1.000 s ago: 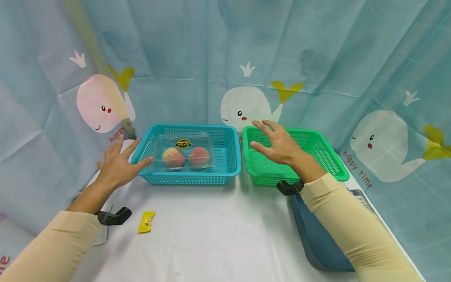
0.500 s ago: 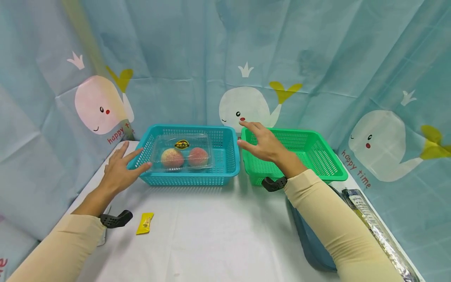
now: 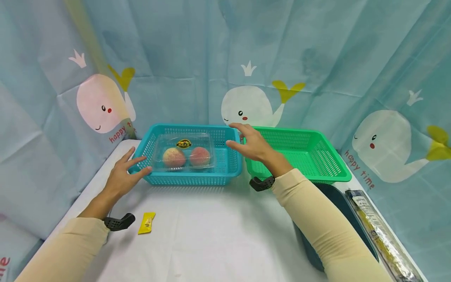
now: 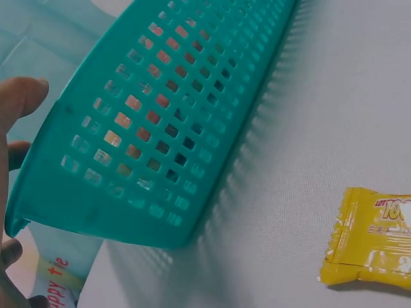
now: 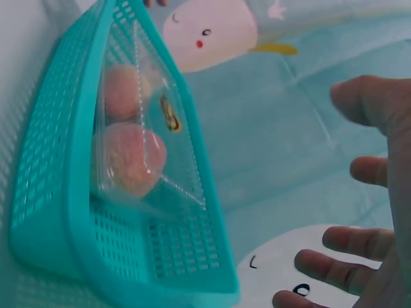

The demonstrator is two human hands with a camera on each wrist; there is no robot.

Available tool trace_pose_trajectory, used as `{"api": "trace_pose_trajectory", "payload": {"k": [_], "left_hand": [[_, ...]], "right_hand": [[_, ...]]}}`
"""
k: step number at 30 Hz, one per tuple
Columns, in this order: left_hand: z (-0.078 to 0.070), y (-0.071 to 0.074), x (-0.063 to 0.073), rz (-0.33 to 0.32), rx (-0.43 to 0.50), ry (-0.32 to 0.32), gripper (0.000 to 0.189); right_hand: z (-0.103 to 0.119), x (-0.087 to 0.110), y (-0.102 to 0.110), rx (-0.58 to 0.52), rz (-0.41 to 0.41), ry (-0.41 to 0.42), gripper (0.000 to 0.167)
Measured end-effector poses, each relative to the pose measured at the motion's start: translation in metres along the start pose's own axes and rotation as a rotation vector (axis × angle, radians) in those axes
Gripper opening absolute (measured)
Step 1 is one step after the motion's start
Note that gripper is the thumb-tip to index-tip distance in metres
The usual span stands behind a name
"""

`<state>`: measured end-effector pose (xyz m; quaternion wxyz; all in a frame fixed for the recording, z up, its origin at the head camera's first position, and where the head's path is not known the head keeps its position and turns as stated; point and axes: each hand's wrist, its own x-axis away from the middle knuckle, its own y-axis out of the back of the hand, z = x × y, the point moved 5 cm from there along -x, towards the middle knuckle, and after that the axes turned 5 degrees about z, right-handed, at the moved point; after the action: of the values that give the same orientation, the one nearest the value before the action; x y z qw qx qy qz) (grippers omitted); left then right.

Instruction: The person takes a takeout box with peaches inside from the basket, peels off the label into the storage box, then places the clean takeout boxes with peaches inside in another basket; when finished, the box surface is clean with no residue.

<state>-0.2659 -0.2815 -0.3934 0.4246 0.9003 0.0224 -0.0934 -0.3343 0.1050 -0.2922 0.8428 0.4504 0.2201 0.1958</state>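
Observation:
A blue plastic basket (image 3: 192, 179) holds a clear plastic box (image 3: 160, 141) with two peaches (image 3: 200, 156) inside and a black and gold label on its lid. My left hand (image 3: 122, 177) is at the basket's left end, fingers spread around the corner; whether they touch the rim I cannot tell. Above the basket's right end, my right hand (image 3: 254, 145) reaches in from the right with its thumb and fingers extended. In the right wrist view those fingers (image 5: 369, 242) stand apart from the basket, holding nothing.
A green basket (image 3: 317, 156) stands to the right of the blue one. Under my right forearm lies a dark blue tray (image 3: 352, 235), beside a long shiny packet (image 3: 380, 235). A small yellow wrapped packet (image 3: 146, 223) lies on the white tablecloth (image 3: 211, 235).
My right hand has moved left, from over the green basket to the blue basket's right end. The left hand has shifted slightly right and down at the left corner. The baskets stay put.

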Motion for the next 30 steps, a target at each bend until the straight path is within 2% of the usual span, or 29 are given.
{"api": "trace_pose_trajectory", "payload": {"k": [4,9,16,22,26,30], "left_hand": [[0.003,-0.001,0.002,-0.002,0.009,-0.008,0.066],[0.008,-0.004,0.005,0.005,0.03,0.014,0.068],[0.012,-0.008,0.006,0.002,0.039,0.056,0.075],[0.013,-0.01,0.005,0.006,0.067,0.094,0.08],[0.012,-0.009,0.002,0.0,0.061,0.088,0.082],[0.012,-0.009,-0.001,0.009,0.071,0.078,0.083]], "right_hand": [[0.003,-0.012,-0.01,-0.064,0.043,-0.038,0.066],[0.002,-0.027,-0.027,-0.17,0.078,-0.102,0.066],[0.002,-0.041,-0.045,-0.252,0.106,-0.123,0.064],[-0.004,-0.05,-0.061,-0.319,0.138,-0.199,0.064],[-0.009,-0.058,-0.072,-0.36,0.16,-0.239,0.065],[-0.015,-0.061,-0.085,-0.426,0.208,-0.322,0.068]]}}
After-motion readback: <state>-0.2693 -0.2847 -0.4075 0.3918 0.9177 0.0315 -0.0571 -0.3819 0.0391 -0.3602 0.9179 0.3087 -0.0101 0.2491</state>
